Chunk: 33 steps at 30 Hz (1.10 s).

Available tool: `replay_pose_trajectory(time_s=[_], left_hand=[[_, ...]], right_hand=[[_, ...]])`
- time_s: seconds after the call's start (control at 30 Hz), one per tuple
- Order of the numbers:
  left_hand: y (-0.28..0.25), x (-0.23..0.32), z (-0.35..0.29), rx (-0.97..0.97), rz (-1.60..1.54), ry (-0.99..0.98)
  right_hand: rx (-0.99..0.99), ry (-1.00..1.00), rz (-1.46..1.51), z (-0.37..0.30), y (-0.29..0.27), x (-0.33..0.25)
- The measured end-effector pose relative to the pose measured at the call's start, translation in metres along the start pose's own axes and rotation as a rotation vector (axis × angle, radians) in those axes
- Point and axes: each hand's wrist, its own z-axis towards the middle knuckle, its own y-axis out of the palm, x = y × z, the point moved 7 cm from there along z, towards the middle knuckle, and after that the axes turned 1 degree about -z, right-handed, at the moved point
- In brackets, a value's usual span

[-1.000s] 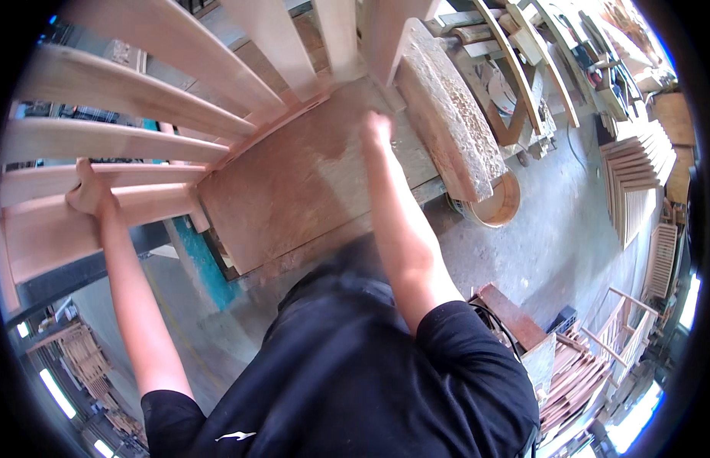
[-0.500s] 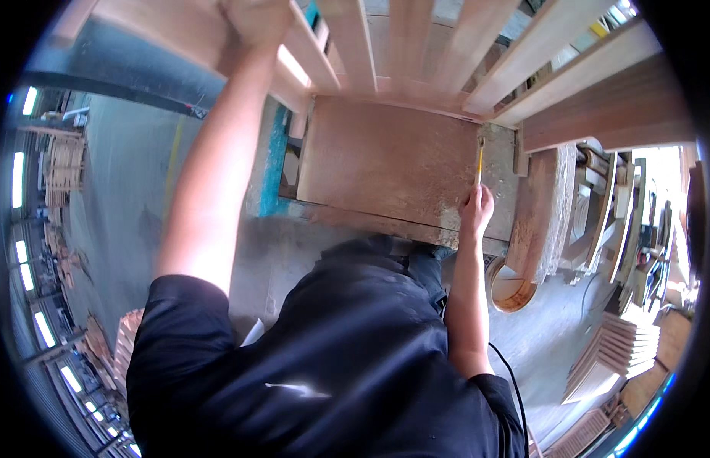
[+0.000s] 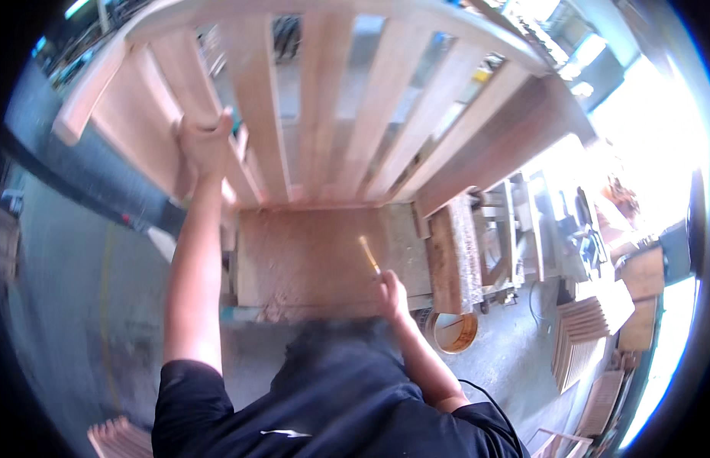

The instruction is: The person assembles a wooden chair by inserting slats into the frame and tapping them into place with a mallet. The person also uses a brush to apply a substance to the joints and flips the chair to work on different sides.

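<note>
A pale reddish wooden frame with flat, fanned-out slats (image 3: 321,99) is standing at twelve o'clock in the head view, spreading from about ten o'clock round to two. Its lower rail is lying along the far edge of a flat brown wooden board (image 3: 309,252), which is occupying the middle.

The person's left hand (image 3: 205,145) is reaching to ten o'clock and gripping one of the frame's left slats, thumb showing on one side and fingers curling on the other; blur is hiding how tightly they are pressing.

The right hand (image 3: 393,295) is resting at five o'clock, over the near part of the board, its fingers closing round a slim stick-like tool with a yellow shaft (image 3: 369,254). The tool is pointing toward eleven o'clock, well apart from the frame, and blur is obscuring its tip.

A thick, rough-faced wooden beam (image 3: 453,259) is sitting between three and four o'clock, just beside the board. A round, tan-walled tub (image 3: 468,331) is standing between four and five, and a stack of pale, angled wooden pieces (image 3: 592,324) is leaning near four, farther out.
</note>
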Motion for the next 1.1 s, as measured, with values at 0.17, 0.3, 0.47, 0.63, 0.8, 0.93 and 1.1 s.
replay_pose_trajectory(time_s=[0.17,0.3,0.47,0.63,0.8,0.93,1.1], left_hand=[[0.017,0.026,-0.007,0.016,-0.327,-0.165],[0.007,0.039,-0.011,-0.148,-0.434,-0.305],[0.023,0.02,-0.027,0.061,-0.422,-0.366],[0.0,0.027,-0.035,0.121,-0.369,-0.336],[0.015,0.034,-0.133,0.367,-0.355,-0.288],[0.047,0.012,-0.223,0.184,-0.912,-0.977],[0.187,-0.017,-0.324,0.211,-2.124,-1.864]], right_hand=[[0.153,-0.046,-0.113,0.015,-0.063,-0.067],[0.348,-0.215,0.015,0.05,-0.156,-0.165],[0.543,-0.605,0.031,0.083,-0.277,-0.314],[0.575,-0.673,-0.48,0.144,-0.294,-0.449],[0.252,-0.874,-0.637,0.201,-0.244,-0.49],[0.079,-0.872,-0.66,0.222,-0.188,-0.518],[0.028,-0.831,-0.858,0.226,-0.132,-0.554]])
